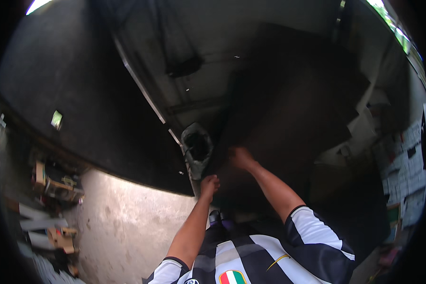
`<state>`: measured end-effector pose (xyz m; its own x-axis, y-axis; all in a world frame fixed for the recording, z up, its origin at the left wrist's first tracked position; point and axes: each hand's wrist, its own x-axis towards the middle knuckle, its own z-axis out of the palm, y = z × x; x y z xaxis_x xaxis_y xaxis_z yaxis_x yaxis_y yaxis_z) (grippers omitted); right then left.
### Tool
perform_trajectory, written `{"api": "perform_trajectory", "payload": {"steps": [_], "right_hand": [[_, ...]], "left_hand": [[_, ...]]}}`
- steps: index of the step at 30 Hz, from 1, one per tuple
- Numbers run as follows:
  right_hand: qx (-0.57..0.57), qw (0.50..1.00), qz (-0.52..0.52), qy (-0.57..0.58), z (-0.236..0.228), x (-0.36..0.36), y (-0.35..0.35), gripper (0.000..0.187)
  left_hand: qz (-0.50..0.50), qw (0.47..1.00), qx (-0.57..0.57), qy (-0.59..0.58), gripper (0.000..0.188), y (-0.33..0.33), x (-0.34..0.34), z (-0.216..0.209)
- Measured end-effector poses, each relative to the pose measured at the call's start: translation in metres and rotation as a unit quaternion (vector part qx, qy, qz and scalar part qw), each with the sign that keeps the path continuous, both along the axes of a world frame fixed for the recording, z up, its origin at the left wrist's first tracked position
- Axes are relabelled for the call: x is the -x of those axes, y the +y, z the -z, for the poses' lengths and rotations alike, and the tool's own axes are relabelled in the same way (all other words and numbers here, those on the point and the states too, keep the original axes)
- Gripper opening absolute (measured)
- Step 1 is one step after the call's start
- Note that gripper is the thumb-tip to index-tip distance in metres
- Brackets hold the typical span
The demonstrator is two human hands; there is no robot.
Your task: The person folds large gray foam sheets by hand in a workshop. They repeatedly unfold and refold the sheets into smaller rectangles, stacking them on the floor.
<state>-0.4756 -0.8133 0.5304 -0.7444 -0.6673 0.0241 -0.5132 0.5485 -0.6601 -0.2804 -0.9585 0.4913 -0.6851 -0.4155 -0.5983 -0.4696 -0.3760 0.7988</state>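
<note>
A large dark sheet point(293, 109) spreads ahead of me and to the right. My left hand point(209, 185) is closed at the sheet's near left edge, with fingers curled on it. A little farther and to the right, my right hand point(241, 157) is over or against the same sheet; its fingers are smeared by motion and dim. Just beyond my left hand lies a grey object point(202, 165) with a dark hollow, whose kind I cannot make out.
A broad black board point(80, 94) fills the left, with a pale strip point(142, 83) along its right edge. Concrete floor point(128, 222) shows below it. Cardboard boxes and scraps point(59, 240) lie at the lower left. Stacked pale sheets point(404, 175) stand at the far right.
</note>
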Motion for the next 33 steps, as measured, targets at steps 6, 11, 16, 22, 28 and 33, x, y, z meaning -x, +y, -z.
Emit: {"api": "perform_trajectory", "payload": {"steps": [6,11,16,22,28,33], "right_hand": [[-0.01,0.968,0.197,0.157,-0.099,0.138,0.067,0.055],[-0.052,0.915,0.344,0.205,-0.212,0.226,0.102,0.081],[-0.024,0.888,0.403,0.222,-0.273,0.276,0.101,0.103],[-0.019,0.89,0.404,0.21,-0.299,0.326,0.109,0.111],[-0.155,0.87,0.417,0.21,-0.339,0.291,0.114,0.101],[-0.014,0.902,0.324,0.284,-0.331,0.276,0.158,0.069]], "left_hand": [[0.105,0.993,-0.001,0.056,0.03,0.012,0.07,-0.041],[0.152,0.987,0.004,0.053,0.029,-0.002,0.089,-0.043],[0.151,0.988,0.018,0.022,0.029,-0.03,0.089,-0.017],[0.151,0.988,0.042,0.005,0.03,-0.049,0.1,-0.027],[0.154,0.987,0.039,0.026,0.032,-0.045,0.117,-0.042],[0.16,0.984,0.018,0.074,0.031,-0.024,0.148,-0.071]]}}
